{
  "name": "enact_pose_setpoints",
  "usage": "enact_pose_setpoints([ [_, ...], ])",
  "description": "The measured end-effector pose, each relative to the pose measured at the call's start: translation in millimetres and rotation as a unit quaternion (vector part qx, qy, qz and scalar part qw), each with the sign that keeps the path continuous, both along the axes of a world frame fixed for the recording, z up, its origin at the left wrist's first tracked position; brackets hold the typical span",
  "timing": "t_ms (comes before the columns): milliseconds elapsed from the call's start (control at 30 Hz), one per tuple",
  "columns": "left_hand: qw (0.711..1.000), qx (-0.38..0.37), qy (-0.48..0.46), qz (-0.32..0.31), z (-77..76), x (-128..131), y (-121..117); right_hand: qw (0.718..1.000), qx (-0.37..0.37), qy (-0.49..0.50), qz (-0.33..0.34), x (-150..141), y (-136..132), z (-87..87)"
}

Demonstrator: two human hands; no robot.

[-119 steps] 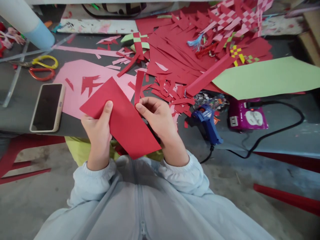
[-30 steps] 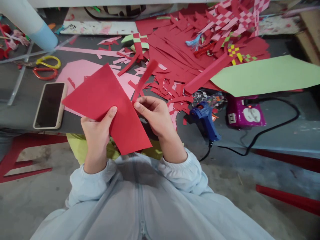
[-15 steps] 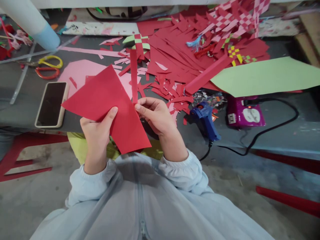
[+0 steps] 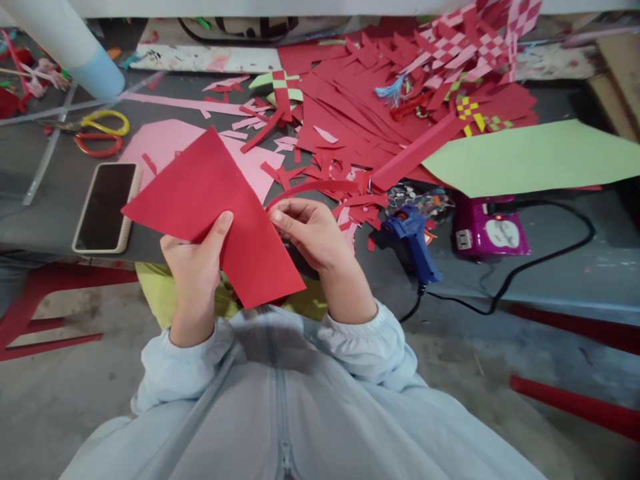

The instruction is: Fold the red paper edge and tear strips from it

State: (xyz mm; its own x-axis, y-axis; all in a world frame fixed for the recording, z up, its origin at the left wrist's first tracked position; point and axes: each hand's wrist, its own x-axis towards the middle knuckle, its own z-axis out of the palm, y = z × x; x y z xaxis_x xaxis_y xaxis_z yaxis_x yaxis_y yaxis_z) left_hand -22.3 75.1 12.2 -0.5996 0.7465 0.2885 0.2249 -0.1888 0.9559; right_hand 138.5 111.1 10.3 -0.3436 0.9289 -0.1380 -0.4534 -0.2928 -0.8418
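My left hand (image 4: 200, 267) grips a sheet of red paper (image 4: 205, 180) from below, with the thumb lying flat on its face. The sheet is held slanted above the table's front edge. At its right edge, my right hand (image 4: 315, 233) pinches a narrow red paper strip (image 4: 320, 185) between thumb and fingers. That strip curves up and off to the right, over the scraps. Whether it is still joined to the sheet is hidden behind my fingertips.
Red paper cuttings (image 4: 350, 113) heap at the back. A phone (image 4: 107, 208) and scissors (image 4: 103, 133) lie on the left. On the right are a blue glue gun (image 4: 413, 243), its black cord, a purple box (image 4: 490, 230) and a green sheet (image 4: 535, 157).
The red strip stood upright beside the sheet earlier; now it bends over to the right. Both hands keep almost the same place and grip.
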Motion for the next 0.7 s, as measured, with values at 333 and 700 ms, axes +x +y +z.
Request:
enact_pose_setpoints([
  [333,0.996,-0.035,-0.069,-0.043,3.9,-1.3,-4.7,1.000,-0.006,0.023,-0.002,-0.2,1.2,-1.6],
  [700,0.974,-0.125,-0.129,-0.138,6.5,-7.8,-5.9,0.994,0.040,-0.046,-0.087,-3.1,0.2,-6.7],
])
